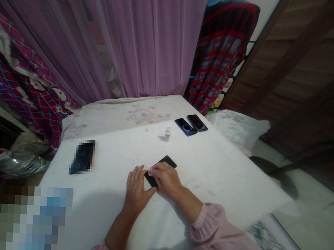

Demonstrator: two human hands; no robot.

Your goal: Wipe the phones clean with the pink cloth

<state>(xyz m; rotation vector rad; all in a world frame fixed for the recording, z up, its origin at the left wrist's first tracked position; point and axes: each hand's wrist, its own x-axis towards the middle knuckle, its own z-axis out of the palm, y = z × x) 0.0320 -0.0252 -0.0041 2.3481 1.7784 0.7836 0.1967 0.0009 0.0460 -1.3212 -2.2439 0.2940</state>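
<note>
A black smartphone [170, 161] lies flat and slanted on the white-covered table. My left hand [137, 190] rests beside its near left end, fingers stretched out and thumb at the phone's lower corner. Across the phone's screen lies my right hand [165, 177], its fingers pinched together on a small pinkish-white cloth [150, 171] pressed to the surface. Part of the phone is hidden under that hand. Beyond the phone stands a small white bottle [167, 134], upright. A tiny whitish piece [146, 130] lies to the bottle's left.
Two more phones, one blue [185, 126] and one black [197, 123], lie near the table's right edge. A dark pixelated object [82, 158] is at the left. A plastic bag [236, 128] sits past the right edge; a large water bottle [16, 162] is off the left side.
</note>
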